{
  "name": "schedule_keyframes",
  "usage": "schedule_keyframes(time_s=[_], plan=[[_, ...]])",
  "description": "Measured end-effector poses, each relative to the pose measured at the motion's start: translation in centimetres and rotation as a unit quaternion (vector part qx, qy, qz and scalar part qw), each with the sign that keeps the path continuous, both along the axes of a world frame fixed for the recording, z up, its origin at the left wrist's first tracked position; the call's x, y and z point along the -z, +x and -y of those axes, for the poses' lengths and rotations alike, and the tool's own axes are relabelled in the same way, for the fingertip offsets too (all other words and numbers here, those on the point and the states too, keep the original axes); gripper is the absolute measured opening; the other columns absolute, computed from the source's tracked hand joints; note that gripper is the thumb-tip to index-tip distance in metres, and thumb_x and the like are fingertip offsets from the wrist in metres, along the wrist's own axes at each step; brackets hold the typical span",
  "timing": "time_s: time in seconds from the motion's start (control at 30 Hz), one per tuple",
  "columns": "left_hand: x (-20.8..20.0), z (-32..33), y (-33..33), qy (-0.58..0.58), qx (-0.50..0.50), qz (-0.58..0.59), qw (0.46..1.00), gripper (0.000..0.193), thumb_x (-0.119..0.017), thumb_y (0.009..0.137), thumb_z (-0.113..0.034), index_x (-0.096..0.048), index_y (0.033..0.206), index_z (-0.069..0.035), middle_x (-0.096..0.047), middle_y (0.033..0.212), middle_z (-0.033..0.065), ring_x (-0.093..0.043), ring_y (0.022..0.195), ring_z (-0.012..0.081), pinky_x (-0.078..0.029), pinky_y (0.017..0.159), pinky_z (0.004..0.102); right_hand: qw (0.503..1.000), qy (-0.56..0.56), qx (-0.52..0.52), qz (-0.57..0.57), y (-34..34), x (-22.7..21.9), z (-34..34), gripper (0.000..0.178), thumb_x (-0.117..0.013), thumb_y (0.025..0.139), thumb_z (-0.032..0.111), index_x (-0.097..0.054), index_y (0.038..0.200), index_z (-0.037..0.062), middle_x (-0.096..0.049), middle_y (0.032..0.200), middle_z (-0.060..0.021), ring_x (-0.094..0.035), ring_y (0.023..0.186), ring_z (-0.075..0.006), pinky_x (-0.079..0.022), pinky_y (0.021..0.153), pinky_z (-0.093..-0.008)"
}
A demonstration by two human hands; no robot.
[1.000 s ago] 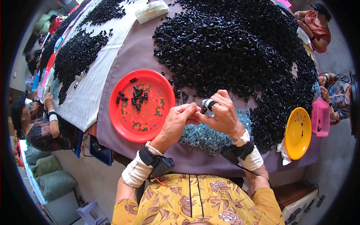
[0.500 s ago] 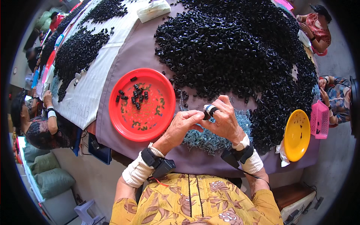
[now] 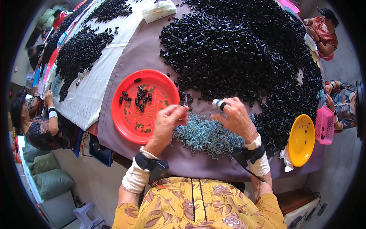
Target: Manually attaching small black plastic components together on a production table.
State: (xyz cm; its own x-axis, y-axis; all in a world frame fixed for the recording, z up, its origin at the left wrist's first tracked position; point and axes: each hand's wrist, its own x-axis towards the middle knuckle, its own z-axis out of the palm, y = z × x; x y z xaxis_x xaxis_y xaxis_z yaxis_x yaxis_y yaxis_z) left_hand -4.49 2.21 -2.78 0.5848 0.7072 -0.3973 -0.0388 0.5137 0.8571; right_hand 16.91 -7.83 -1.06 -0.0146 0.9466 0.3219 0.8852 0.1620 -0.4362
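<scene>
My left hand is over the right rim of a red plate, its fingers curled together; motion blur hides whatever is in them. Several short black plastic pieces lie in that plate. Apart from it, my right hand hovers over the right part of a heap of small bluish metal springs. A striped band circles one of its fingers, and its fingertips are smeared by motion. Beyond both hands spreads a large pile of black plastic pieces.
A yellow plate with a few dark bits stands at right, beside a pink basket. At far left, more black pieces lie on white cloth. Co-workers sit along both sides of the table.
My hands, which met over the springs, have moved apart. The left went left to the red plate's rim; the right shifted slightly right. The black piece between them no longer shows.
</scene>
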Motion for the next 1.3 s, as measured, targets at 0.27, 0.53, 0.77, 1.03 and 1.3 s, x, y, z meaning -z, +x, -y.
schedule_keyframes(time_s=[0.27, 0.53, 0.77, 1.03, 1.3], plan=[[1.5, -5.9, -5.3, 0.276, -0.109, -0.234, 0.926, 0.022, -0.063, 0.087, -0.024, -0.061, 0.098, -0.004, -0.062, 0.082, -0.0005, -0.055, 0.067, 0.0035, -0.045, 0.057, 0.0187, 0.996, -0.047, 0.075, 0.028, 1.5, 1.2, -1.5, 0.017, -0.069, 0.073, 0.013, -0.061, 0.076, -0.0009, -0.055, 0.072, -0.0107, -0.054, 0.066, -0.0284, -0.043, 0.060, -0.0394], [-0.6, -2.0, -1.0, 0.259, 0.004, -0.121, 0.958, 0.018, -0.064, 0.085, -0.013, -0.062, 0.099, -0.001, -0.061, 0.077, -0.0015, -0.054, 0.069, 0.0047, -0.045, 0.062, 0.0203, 0.996, -0.056, -0.043, 0.059, -2.4, 3.4, -6.4, 0.009, -0.054, 0.073, 0.006, -0.061, 0.079, 0.0055, -0.060, 0.073, -0.0111, -0.062, 0.065, -0.0296, -0.049, 0.055, -0.0395], [-0.2, -1.4, -0.7, 0.190, 0.078, -0.115, 0.972, 0.017, -0.059, 0.089, -0.014, -0.060, 0.102, -0.002, -0.060, 0.082, -0.0021, -0.055, 0.071, 0.0035, -0.045, 0.061, 0.0184, 0.992, -0.064, -0.062, 0.092, -3.1, 4.3, -7.0, 0.005, -0.056, 0.072, 0.006, -0.060, 0.074, 0.0030, -0.060, 0.073, -0.0128, -0.063, 0.068, -0.0298, -0.049, 0.058, -0.0411], [-1.1, -0.5, 2.6, 0.101, 0.099, -0.063, 0.988, 0.025, -0.058, 0.091, -0.024, -0.060, 0.099, -0.001, -0.060, 0.082, 0.0013, -0.056, 0.069, 0.0063, -0.048, 0.061, 0.0199, 0.995, -0.076, -0.065, -0.027, -0.9, 0.4, -5.0, 0.016, -0.061, 0.073, 0.014, -0.055, 0.070, -0.0010, -0.057, 0.070, -0.0166, -0.060, 0.068, -0.0343, -0.047, 0.059, -0.0423], [-1.2, -0.7, 2.9, 0.000, 0.088, 0.036, 0.996, 0.023, -0.058, 0.090, -0.020, -0.059, 0.103, -0.001, -0.064, 0.085, 0.0065, -0.061, 0.071, 0.0119, -0.052, 0.064, 0.0246, 0.976, -0.052, -0.059, -0.203, 0.0, -1.9, -3.3, 0.018, -0.062, 0.075, 0.014, -0.054, 0.068, -0.0006, -0.057, 0.064, -0.0152, -0.059, 0.063, -0.0331, -0.047, 0.054, -0.0384]])
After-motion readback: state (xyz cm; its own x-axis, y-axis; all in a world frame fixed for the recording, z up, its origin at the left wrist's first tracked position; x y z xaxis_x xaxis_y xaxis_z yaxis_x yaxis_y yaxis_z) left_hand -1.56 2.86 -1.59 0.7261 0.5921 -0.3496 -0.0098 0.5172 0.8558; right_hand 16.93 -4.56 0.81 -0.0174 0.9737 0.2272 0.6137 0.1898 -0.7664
